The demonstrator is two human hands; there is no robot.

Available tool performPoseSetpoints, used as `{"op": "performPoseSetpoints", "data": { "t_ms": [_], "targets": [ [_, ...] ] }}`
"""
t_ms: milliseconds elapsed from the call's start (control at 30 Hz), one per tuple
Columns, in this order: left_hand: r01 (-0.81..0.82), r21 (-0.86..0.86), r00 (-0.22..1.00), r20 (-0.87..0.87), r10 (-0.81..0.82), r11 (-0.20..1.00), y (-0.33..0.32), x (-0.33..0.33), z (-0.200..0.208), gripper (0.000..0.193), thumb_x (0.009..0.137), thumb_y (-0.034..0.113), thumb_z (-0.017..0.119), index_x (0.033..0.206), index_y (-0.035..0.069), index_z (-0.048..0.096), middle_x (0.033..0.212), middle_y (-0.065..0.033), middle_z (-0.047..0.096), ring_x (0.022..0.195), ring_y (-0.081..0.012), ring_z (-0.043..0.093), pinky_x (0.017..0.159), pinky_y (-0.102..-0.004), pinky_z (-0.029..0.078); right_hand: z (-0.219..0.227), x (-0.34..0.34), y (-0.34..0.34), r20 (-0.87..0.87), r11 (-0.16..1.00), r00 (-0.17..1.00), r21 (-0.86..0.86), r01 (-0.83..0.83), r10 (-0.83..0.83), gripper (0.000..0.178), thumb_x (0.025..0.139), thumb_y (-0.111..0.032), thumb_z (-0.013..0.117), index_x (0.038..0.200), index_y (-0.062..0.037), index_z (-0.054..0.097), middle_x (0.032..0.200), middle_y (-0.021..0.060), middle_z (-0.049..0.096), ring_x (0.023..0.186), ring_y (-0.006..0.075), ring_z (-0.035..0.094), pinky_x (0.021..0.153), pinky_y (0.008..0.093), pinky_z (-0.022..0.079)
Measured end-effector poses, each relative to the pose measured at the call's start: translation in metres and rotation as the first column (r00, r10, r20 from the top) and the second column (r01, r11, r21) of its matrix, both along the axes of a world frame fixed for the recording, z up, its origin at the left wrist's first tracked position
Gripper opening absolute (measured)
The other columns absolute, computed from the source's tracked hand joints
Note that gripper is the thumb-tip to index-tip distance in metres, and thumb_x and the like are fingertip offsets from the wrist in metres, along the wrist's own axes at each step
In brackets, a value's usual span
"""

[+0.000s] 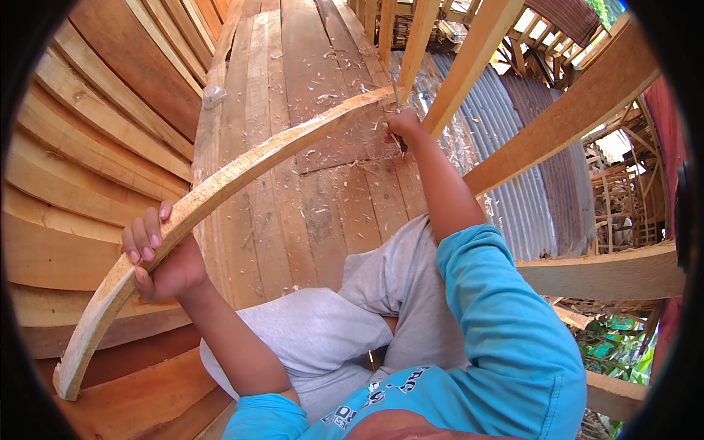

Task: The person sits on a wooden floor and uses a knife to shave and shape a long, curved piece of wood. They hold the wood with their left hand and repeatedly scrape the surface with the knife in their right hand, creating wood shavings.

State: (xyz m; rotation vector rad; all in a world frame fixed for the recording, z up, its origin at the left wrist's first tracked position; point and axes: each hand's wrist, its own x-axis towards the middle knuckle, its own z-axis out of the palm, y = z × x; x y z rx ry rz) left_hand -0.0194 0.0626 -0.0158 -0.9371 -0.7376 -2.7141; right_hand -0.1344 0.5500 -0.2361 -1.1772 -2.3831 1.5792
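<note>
Closely wrapped around a curved wooden strip [236, 170], the left hand [174, 265] holds its near part; at the far end, the right hand [405, 125] is closed on a thin-bladed tool [397, 98]. Light strokes and a firm left hold should serve best. Shavings [328, 96] dot the plank floor [253, 246]; corrugated metal sheets [524, 191] lie beyond.

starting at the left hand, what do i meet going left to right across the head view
Left hand → small clear object on the floorboards → right hand → grey corrugated metal sheeting → green leaves at lower right
</note>
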Motion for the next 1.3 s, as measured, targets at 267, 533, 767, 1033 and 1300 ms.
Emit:
{"op": "performPoseSetpoints", "data": {
  "t_ms": [267,533,767,1033,1300],
  "targets": [
    [-0.025,-0.019,1.0,0.003,0.025,0.999,-0.009,0.003,-0.002,0.03,0.068,0.02,0.076,0.077,0.023,0.048,0.071,0.0112,0.049,0.079,-0.0088,0.048,0.096,-0.0324,0.032,0.075,0.021,-0.025,-0.037,0.948,0.994,0.306,-0.089,0.106,0.017,0.069,-0.009,0.076,0.07,0.0025,0.063,0.066,0.0126,0.065,0.059,0.0222,0.067,0.053,0.0324,0.054],
    [0.008,0.001,1.0,0.006,-0.008,1.0,0.0,-0.001,-0.001,0.03,0.067,0.019,0.076,0.077,0.023,0.048,0.071,0.0111,0.049,0.079,-0.0089,0.048,0.096,-0.0324,0.032,0.058,0.015,0.025,-0.435,0.763,0.9,0.573,0.301,-0.029,0.018,0.075,-0.011,0.07,0.066,0.0008,0.06,0.063,0.0126,0.065,0.055,0.0229,0.065,0.052,0.0391,0.05],
    [-0.016,-0.004,1.0,0.01,0.017,1.0,-0.005,0.002,-0.001,0.03,0.067,0.02,0.076,0.077,0.023,0.048,0.07,0.0111,0.049,0.079,-0.0088,0.048,0.095,-0.032,0.033,0.076,0.019,-0.027,-0.415,0.665,0.906,0.702,0.256,0.089,0.019,0.076,-0.015,0.066,0.079,0.0035,0.066,0.068,0.0181,0.065,0.068,0.032,0.066,0.066,0.0401,0.051],
    [-0.036,-0.02,0.999,0.007,0.036,0.999,-0.009,0.003,-0.002,0.03,0.067,0.021,0.076,0.077,0.023,0.048,0.07,0.0114,0.048,0.078,-0.0085,0.048,0.095,-0.0318,0.033,0.064,0.011,-0.046,-0.465,0.896,0.866,0.441,0.048,0.183,0.026,0.072,-0.019,0.077,0.068,0.0021,0.062,0.065,0.0146,0.063,0.062,0.0276,0.064,0.063,0.0384,0.05],
    [-0.022,-0.009,1.0,0.009,0.022,1.0,-0.003,-0.001,-0.002,0.03,0.066,0.023,0.076,0.077,0.024,0.048,0.07,0.0115,0.048,0.077,-0.0085,0.048,0.094,-0.0321,0.033,0.019,-0.012,-0.011,-0.581,0.973,0.814,0.194,0.121,0.015,0.027,0.076,-0.002,0.073,0.064,-0.003,0.049,0.063,0.0066,0.063,0.064,0.0158,0.068,0.057,0.0278,0.055]
  ]
}}
